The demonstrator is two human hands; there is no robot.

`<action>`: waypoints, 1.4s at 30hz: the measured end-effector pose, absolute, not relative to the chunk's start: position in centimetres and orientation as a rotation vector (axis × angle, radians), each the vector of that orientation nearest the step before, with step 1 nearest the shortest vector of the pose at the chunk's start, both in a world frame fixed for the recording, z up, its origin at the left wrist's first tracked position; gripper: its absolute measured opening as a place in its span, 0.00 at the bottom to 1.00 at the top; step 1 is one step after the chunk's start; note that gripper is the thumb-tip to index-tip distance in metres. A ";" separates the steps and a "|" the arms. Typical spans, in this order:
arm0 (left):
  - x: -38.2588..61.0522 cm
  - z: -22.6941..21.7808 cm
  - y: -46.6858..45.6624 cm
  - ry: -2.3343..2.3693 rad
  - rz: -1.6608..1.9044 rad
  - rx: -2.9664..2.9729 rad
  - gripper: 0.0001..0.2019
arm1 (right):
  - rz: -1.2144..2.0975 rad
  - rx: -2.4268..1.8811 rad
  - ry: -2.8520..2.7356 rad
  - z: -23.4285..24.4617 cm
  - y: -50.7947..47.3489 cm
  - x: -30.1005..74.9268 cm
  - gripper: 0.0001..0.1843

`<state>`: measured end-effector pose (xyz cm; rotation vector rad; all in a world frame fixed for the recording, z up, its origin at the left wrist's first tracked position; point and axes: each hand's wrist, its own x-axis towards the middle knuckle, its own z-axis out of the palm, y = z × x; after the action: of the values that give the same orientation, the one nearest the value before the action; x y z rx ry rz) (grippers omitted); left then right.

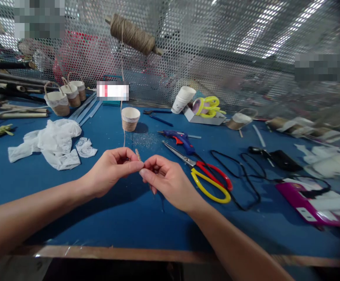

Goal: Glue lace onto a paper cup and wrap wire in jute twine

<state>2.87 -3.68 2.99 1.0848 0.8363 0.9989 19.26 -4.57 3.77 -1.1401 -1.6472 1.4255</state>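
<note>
My left hand [113, 168] and my right hand [165, 179] meet above the blue table [123, 218], fingertips pinched together on the end of a jute twine strand [123, 97]. The strand runs up from my fingers to a twine spool [133, 35] hung on the mesh screen. A short frayed twine tip [137, 154] sticks up between my fingers. A paper cup wrapped partly in twine [130, 118] stands just behind my hands. Scissors with red and yellow handles [205, 173] lie right of my right hand, beside a blue glue gun [180, 139].
Crumpled white plastic and paper scraps [51, 142] lie at the left. Finished little cup baskets [64, 97] stand at the back left. Stacked white cups [183, 98], yellow tape rolls [207, 106], a black cable [242, 171] and a magenta object [301, 203] are on the right.
</note>
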 end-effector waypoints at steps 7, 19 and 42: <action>2.5 3.1 -3.6 0.746 0.894 1.026 0.09 | 1.755 -0.953 -1.492 3.6 -4.3 19.9 0.08; 2.8 3.3 -3.5 0.926 0.929 1.050 0.10 | 1.311 -1.192 -1.729 3.7 -4.6 19.4 0.07; 2.8 3.1 -3.6 0.839 0.927 1.014 0.09 | 1.482 -1.128 -1.653 3.9 -4.6 19.3 0.08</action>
<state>2.79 -3.55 3.12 1.0139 0.8387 0.9275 19.34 -4.58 3.91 -1.1281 -1.6529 1.4815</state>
